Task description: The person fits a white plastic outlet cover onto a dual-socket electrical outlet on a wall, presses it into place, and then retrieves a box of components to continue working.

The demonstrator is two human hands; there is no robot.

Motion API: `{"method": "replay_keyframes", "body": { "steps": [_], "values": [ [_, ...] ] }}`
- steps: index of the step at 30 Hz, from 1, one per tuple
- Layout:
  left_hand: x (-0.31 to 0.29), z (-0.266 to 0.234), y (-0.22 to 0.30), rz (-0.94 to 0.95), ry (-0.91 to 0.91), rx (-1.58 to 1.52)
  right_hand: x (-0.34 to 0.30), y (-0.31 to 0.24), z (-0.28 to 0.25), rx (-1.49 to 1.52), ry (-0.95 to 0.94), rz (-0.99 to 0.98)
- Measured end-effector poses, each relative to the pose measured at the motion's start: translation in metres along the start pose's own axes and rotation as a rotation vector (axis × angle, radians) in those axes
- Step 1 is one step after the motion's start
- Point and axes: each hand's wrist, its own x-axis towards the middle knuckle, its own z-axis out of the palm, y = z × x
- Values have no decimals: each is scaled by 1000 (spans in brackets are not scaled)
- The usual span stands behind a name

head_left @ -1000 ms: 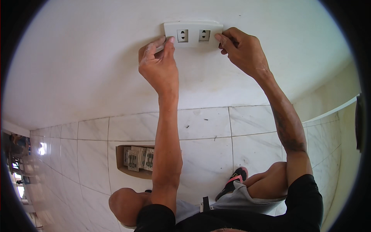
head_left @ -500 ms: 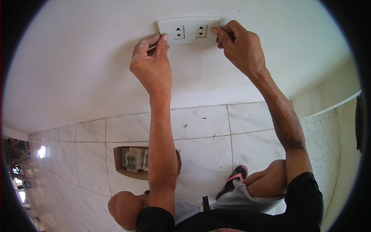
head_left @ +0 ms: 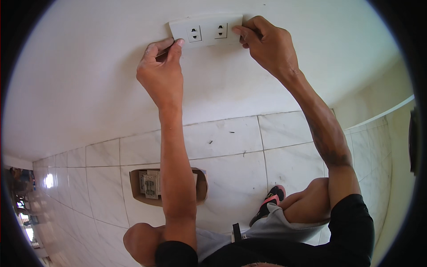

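On the white wall in front of me sits a white double wall socket [head_left: 208, 33], a wide plate with two outlets side by side. My left hand [head_left: 161, 66] pinches its lower left corner between thumb and fingers. At the opposite end, my right hand [head_left: 269, 44] grips the right edge, thumb on the front face and fingers curled around the side. The back of the plate is hidden, so I cannot tell how closely it meets the wall.
Below my left forearm, an open cardboard box [head_left: 201, 187] on the marble-patterned tile floor [head_left: 231, 173] holds several socket or switch units [head_left: 150, 186]. Small dark scraps [head_left: 231, 132] lie near the wall's foot. My shoe [head_left: 269, 202] rests to the right of the box.
The socket and both hands appear shifted left and slightly up in the picture, partly because the view moved. Both hands keep hold of the plate's ends.
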Motion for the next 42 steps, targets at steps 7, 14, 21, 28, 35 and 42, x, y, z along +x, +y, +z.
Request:
{"method": "replay_keyframes", "body": {
  "steps": [7, 14, 21, 28, 35, 42],
  "values": [
    [30, -14, -17, 603, -165, 271, -12, 9, 2, -49, -19, -59],
    [55, -30, -17, 866, -340, 508, -11, -2, 3, 58, -52, 98],
    [48, -24, -35, 904, -151, 539, -13, -7, 7, -2, -89, 133],
    [52, -14, -45, 1029, -92, 467, -7, 7, 7, 59, -69, 100],
    [29, -7, -46, 812, -98, 471, 2, -4, 3, 74, -60, 132],
    [28, -3, -49, 873, -51, 442, 12, -17, -7, 76, -49, 138]
  ]
}}
